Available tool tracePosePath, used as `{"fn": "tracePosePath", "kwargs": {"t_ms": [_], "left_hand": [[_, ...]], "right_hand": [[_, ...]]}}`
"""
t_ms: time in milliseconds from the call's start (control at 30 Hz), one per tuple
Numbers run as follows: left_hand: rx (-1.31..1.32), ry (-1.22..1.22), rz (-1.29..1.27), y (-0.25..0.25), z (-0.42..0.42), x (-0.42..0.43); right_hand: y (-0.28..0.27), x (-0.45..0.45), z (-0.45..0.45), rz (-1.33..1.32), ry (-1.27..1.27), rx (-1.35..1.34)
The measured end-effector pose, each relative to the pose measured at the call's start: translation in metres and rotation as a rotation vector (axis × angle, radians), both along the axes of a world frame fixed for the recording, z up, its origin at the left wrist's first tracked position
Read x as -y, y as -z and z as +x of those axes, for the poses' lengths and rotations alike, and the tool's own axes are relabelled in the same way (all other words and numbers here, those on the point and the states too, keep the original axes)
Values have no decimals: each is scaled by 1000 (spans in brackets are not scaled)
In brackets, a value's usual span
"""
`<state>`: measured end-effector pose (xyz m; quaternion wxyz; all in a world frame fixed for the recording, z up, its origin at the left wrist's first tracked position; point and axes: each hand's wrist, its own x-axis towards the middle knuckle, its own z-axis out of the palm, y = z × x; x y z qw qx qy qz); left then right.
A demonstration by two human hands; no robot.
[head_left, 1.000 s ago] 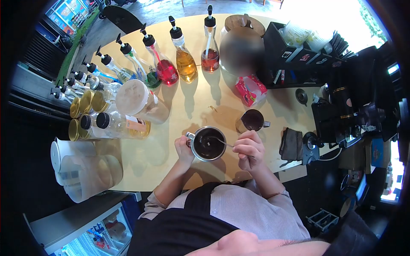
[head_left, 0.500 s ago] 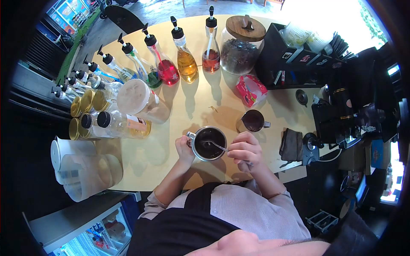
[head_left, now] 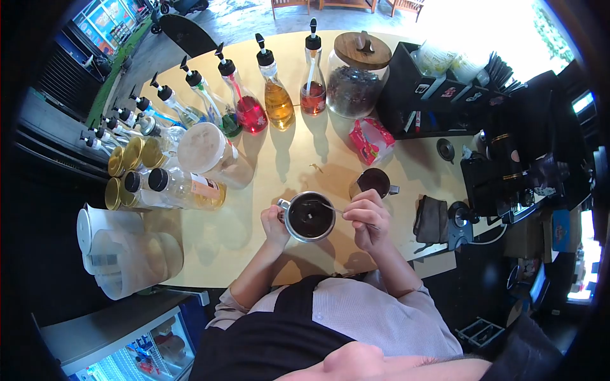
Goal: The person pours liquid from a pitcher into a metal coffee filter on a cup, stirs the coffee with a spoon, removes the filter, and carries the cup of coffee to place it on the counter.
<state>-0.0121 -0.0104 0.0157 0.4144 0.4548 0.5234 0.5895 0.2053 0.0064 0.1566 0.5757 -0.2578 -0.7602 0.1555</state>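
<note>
A round metal cup (head_left: 311, 217) with dark liquid inside stands in front of me on the pale table. My left hand (head_left: 275, 223) is closed on its handle at the left side. Between the fingers of my right hand (head_left: 368, 219) is a thin metal spoon (head_left: 331, 207), its lower end inside the cup near the far rim and its tip hidden in the liquid. Just beyond my right hand stands a second metal cup (head_left: 375, 182), its handle pointing right.
Pump bottles with coloured syrups (head_left: 251, 113) curve along the far left. Nearer are a lidded tub (head_left: 206, 149), clear bottles (head_left: 203, 190) and plastic pitchers (head_left: 136, 260). Right of centre are a wood-lidded jar (head_left: 356, 86), a pink packet (head_left: 370, 141) and a dark cloth (head_left: 431, 219).
The spoon and my right hand have shifted about the cup, the spoon now lying nearer the far rim. My left hand keeps its hold. The camera view has tilted slightly upward.
</note>
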Motion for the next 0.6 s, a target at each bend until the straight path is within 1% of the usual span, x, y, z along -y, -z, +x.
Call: {"fn": "tracePosePath", "kwargs": {"t_ms": [67, 133, 200, 333, 433, 500, 567, 600], "left_hand": [[-13, 4, 15, -3, 3, -2], [139, -96, 83, -6, 11, -4], [125, -94, 99, -5, 11, -4], [111, -113, 98, -9, 12, -3], [123, -109, 110, -4, 10, -2], [131, -100, 118, 1, 9, -2], [147, -88, 95, 3, 8, -1], [146, -91, 97, -4, 10, -2]], "right_hand": [[-3, -1, -2, -18, -36, -17], [-3, -2, -1, -35, -68, -32], [0, -6, 0, -48, -36, -77], [-6, -13, -3, -71, -23, -20], [-3, -10, -2, -116, -110, -75], [-2, -8, -1, -91, -29, -78], [-3, -7, -3, -74, -14, -54], [-3, -7, -4, -53, 6, -32]]}}
